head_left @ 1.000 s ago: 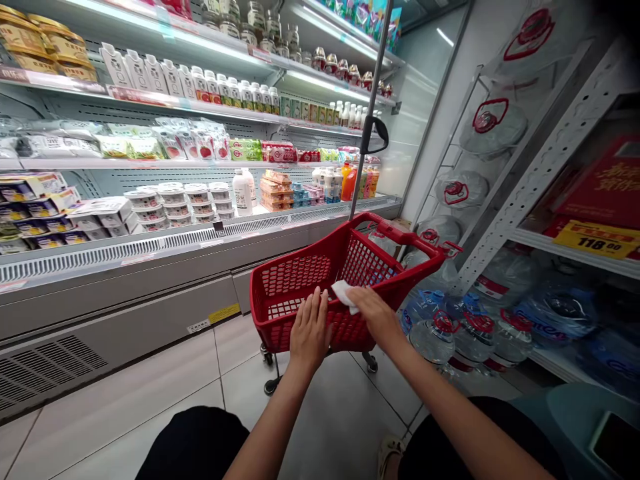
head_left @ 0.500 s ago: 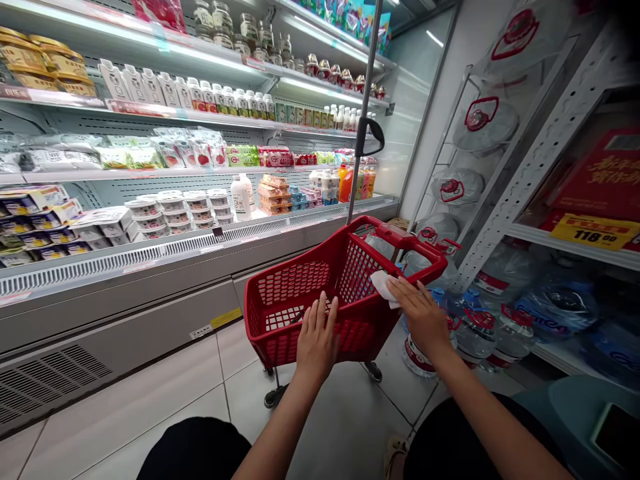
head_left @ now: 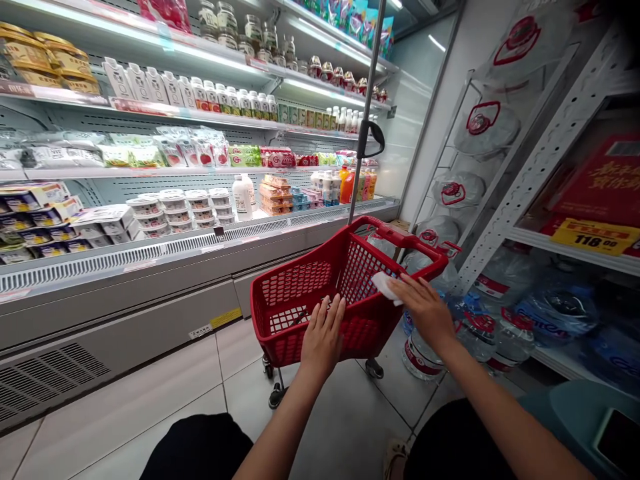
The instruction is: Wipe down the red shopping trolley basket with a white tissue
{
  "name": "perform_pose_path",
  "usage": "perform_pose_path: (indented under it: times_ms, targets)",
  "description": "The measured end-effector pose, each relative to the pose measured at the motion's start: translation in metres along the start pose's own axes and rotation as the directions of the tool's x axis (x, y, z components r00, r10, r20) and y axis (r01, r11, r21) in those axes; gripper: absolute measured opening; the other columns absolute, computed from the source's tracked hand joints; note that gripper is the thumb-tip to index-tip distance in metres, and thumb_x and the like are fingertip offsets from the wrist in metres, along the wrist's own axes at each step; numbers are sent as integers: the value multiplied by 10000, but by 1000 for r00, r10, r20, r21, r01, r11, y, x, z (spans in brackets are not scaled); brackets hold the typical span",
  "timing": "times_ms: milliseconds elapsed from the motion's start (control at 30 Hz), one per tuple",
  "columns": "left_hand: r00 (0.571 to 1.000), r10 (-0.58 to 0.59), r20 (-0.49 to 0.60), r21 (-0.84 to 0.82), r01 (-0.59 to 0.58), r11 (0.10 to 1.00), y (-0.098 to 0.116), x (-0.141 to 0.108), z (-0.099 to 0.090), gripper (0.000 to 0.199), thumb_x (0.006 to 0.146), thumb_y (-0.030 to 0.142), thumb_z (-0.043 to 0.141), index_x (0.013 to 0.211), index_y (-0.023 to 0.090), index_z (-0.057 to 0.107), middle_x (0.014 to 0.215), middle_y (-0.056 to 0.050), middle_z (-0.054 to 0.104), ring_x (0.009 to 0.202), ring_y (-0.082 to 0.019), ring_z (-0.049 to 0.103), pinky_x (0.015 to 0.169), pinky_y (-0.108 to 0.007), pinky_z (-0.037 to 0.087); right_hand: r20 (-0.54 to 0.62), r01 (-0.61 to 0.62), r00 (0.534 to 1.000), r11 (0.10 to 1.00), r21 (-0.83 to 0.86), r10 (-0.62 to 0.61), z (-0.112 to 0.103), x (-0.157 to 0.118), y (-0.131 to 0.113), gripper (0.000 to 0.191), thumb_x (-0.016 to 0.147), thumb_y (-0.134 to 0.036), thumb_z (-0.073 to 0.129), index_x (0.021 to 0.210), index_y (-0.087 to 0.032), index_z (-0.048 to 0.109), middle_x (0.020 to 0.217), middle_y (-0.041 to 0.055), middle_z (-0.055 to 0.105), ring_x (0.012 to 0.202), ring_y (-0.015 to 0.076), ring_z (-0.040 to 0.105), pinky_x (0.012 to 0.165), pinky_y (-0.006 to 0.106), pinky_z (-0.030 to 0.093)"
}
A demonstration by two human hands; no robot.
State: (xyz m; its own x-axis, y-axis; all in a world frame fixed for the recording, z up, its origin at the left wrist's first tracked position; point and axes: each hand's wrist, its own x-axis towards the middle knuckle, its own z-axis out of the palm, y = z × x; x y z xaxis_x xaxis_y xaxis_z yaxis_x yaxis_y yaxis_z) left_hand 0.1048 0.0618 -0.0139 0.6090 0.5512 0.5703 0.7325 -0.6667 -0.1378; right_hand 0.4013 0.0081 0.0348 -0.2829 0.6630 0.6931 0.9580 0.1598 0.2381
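Note:
A red plastic shopping cart (head_left: 295,267) with a perforated basket stands on the floor in front of me. My left hand (head_left: 324,337) is at its near side rim, fingers stretched out and holding nothing. Farther right along the same rim is my right hand (head_left: 424,310), with a folded white wipe (head_left: 387,288) under its fingers, against the rim by the handle end. Whether the wipe is cloth or paper, I cannot tell. A grey pole with a black hook (head_left: 371,139) rises behind the cart.
An open refrigerated case (head_left: 165,293) with dairy goods runs along the left and back. Large water bottles (head_left: 425,353) stand on the floor to the right, beside a white metal shelf (head_left: 510,200). A phone (head_left: 620,440) lies on a teal surface (head_left: 560,407) at lower right.
The cart's left end has shifted slightly to the right. My left hand has moved a little right with it; my right hand and the wipe have moved slightly.

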Motion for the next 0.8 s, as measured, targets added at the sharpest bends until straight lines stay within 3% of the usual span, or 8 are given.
perform_pose_path:
  times_ms: [67, 133, 300, 400, 467, 667, 733, 800]
  targets:
    - [1000, 1, 3, -10, -1, 1000, 2, 0, -1, 814, 995, 311, 500, 1678, 150, 86, 1739, -54, 168, 1602, -271, 163, 1303, -454, 224, -22, -46, 999, 999, -11, 46, -2, -2, 13, 675, 970, -22, 377, 1595, -274, 401, 1536, 10, 563, 1468, 217, 462, 1242, 488, 345]
    - [1000, 1, -1, -14, -1, 1000, 5, 0, -1, 837, 993, 329, 506, 1678, 140, 63, 1738, -69, 169, 1603, -269, 161, 1303, -459, 224, -36, -55, 998, 998, 8, 55, 3, -1, 3, 675, 958, -9, 363, 1590, -240, 413, 1520, 39, 580, 1439, 219, 499, 1222, 477, 381]
    - [1000, -10, -13, -4, 10, 1000, 11, -1, -4, 873, 968, 264, 501, 1670, 100, 10, 1734, -113, 161, 1606, -257, 140, 1305, -459, 217, -12, 71, 997, 991, 109, -70, 25, 8, -82, 641, 948, -9, 354, 1562, -163, 452, 1518, 72, 579, 1406, 200, 537, 1198, 410, 427]
    - [999, -27, -21, -3, 27, 1000, 9, -2, -6, 854, 971, 242, 484, 1674, 122, 13, 1736, -99, 159, 1605, -246, 148, 1307, -446, 214, 6, 129, 991, 982, 136, -131, 27, 12, -103, 636, 959, -37, 365, 1577, -178, 429, 1552, 52, 544, 1419, 187, 522, 1200, 384, 424]
    - [999, -47, -19, -5, 47, 999, 8, -2, -7, 858, 970, 252, 495, 1678, 151, 22, 1737, -82, 160, 1604, -243, 156, 1305, -445, 217, 16, 148, 988, 981, 129, -151, 22, 11, -88, 658, 960, -33, 355, 1595, -201, 395, 1556, 40, 540, 1421, 181, 520, 1217, 396, 402]
    - [995, -96, -5, -16, 96, 995, 12, -2, -8, 882, 961, 282, 543, 1679, 168, 43, 1738, -78, 159, 1604, -246, 158, 1301, -457, 226, 7, 45, 999, 999, 31, -45, 0, 1, 13, 730, 928, 16, 319, 1614, -229, 357, 1556, 54, 539, 1430, 194, 511, 1250, 477, 344]
    - [995, -99, -6, -21, 98, 995, 17, -1, -8, 891, 960, 279, 545, 1679, 166, 31, 1738, -83, 159, 1604, -244, 160, 1301, -455, 224, -18, -9, 1000, 1000, 13, 9, -1, 0, 28, 742, 913, 24, 321, 1613, -221, 361, 1553, 68, 542, 1434, 210, 509, 1245, 495, 351]
    - [995, -99, -10, -23, 99, 995, 21, -1, -7, 901, 957, 270, 543, 1679, 172, 12, 1738, -85, 160, 1603, -246, 166, 1300, -458, 225, -42, -53, 998, 998, 15, 54, 2, -1, 21, 757, 895, 35, 323, 1610, -210, 370, 1535, 80, 560, 1433, 221, 510, 1237, 504, 364]
